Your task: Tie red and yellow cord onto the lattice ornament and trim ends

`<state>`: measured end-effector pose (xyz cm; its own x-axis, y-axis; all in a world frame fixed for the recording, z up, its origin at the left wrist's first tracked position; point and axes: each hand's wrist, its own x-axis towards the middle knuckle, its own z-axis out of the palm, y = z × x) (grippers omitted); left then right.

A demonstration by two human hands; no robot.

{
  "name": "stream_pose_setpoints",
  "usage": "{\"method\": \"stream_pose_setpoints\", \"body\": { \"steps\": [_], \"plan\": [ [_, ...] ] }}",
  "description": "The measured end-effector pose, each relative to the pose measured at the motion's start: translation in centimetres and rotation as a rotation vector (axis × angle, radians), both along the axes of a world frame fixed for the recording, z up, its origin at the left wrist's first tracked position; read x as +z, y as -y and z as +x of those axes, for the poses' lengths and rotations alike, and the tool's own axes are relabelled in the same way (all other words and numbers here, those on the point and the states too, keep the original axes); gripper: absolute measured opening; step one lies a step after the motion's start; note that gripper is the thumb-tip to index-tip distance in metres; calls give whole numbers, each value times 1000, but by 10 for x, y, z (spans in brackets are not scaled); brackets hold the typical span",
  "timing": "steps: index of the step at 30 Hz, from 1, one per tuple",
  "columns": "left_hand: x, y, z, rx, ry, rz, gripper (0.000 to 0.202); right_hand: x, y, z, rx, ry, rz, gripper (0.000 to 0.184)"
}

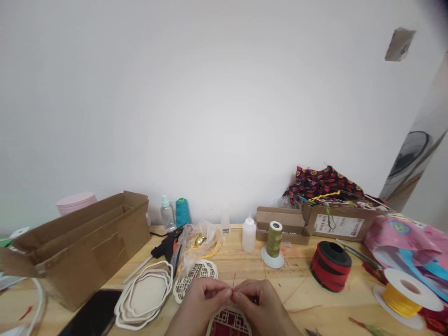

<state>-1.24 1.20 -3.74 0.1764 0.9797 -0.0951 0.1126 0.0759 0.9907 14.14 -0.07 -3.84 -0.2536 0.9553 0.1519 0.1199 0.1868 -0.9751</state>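
Note:
My left hand [201, 301] and my right hand [264, 305] meet at the bottom middle, fingertips pinched close together. Between them runs a thin red cord [234, 279], its loose end sticking up above the fingers. Right below lies a pale wooden lattice piece [229, 318] with dark red behind its cut-outs, partly covered by the hands and cut off by the frame's lower edge. Whether the cord passes through that piece is hidden by my fingertips. Close to my left hand rest more lattice cut-outs [191, 280], with a stack of pale wooden frames [145, 294] farther left.
On the left stand a long cardboard box [94, 252] and a black phone [93, 315]. Behind the hands are a glue gun [164, 247], a plastic bag [201, 233], a white squeeze bottle [248, 235] and a green thread spool [275, 242]. To the right sit red-black ribbon [331, 268] and a yellow spool [401, 298].

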Motion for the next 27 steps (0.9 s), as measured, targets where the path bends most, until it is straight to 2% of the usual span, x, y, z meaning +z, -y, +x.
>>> {"method": "stream_pose_setpoints", "body": {
  "steps": [4,10,20,27],
  "plan": [
    [-7,-2,-2,81,-74,52,23,2,0,0,10,50,78,24],
    [-1,4,0,3,-149,74,29,0,0,0,19,106,131,26],
    [-2,2,1,70,-217,88,20,2,0,3,34,178,194,26],
    [-2,2,0,-9,-200,96,21,-3,-1,0,82,177,254,29]
  ]
}}
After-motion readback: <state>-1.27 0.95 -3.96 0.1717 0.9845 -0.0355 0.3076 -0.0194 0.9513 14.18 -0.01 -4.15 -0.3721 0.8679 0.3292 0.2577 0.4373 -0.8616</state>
